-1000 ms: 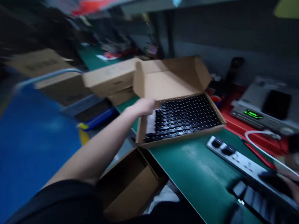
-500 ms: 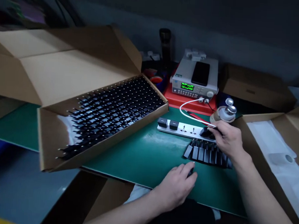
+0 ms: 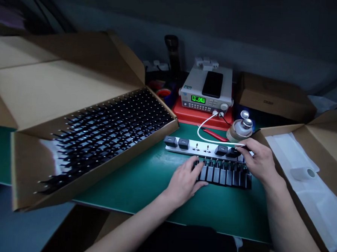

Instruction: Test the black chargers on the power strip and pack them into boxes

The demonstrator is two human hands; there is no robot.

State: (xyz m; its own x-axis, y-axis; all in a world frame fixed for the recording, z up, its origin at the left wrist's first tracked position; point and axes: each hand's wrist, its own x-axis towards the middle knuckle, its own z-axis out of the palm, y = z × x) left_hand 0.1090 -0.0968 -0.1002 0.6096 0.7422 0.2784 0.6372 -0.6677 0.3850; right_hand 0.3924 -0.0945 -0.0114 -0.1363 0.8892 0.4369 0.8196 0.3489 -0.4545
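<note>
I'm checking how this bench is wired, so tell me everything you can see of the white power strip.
The power strip is a long white bar, plastic by its look, lying flat on the green bench mat and running left to right. Four black square plug-in units sit in its sockets, two towards each end, with two empty sockets between them. A row of black units lies along its near side. The person's right hand partly covers its right end.

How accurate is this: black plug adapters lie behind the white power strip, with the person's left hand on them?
Wrong side: the head view shows the black plug adapters in front of the white power strip, nearer the person. The person's left hand is on them, as stated.
</note>
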